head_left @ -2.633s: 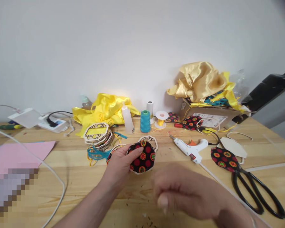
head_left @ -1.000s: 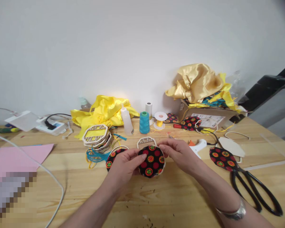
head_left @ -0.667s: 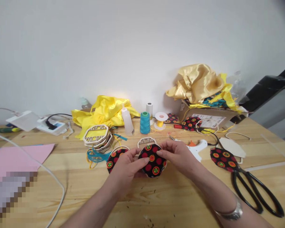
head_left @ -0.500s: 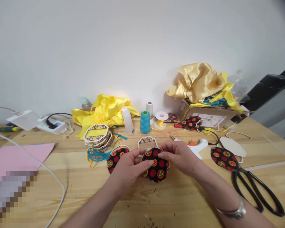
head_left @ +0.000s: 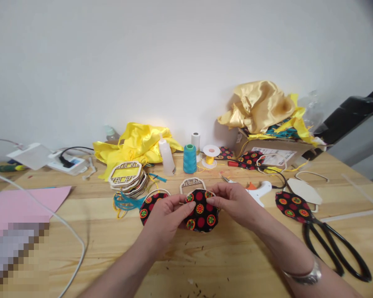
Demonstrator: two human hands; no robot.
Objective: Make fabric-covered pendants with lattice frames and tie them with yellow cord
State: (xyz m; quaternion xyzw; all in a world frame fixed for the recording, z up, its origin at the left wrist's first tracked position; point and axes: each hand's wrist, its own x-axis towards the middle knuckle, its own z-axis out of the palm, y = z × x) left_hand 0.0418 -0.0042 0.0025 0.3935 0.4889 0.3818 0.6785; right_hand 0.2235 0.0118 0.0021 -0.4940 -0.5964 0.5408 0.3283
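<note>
Patterned fabric disc: we have this black, red and green flowered disc point(head_left: 202, 219) in both hands, above the near part of the counter point(head_left: 230, 267), just in front of a wooden lattice frame point(head_left: 193, 181).
Left hand: our left hand point(head_left: 163, 217) grips the disc's left side, thumb on the printed face, the other fingers mostly hidden behind.
Right hand: our right hand point(head_left: 236, 203) pinches its upper right edge, thumb on the face and fingertips behind.
Weight and stiffness: we judge it light, soft on the surface, with a stiffer backing that keeps it fairly flat; the backing itself we cannot see.
Slip and damage: the cloth should give our fingers decent grip, though hard pressing could crease it or shift it at the rim.
Where to hold: opposite edges suit us best, thumbs flat and close to the rim, so the face stays smooth.
Glue gun: the white hot glue gun point(head_left: 262, 193) lies partly behind our right hand; whether its nozzle is hot we cannot tell, so we should keep cloth and knuckles off it.
</note>
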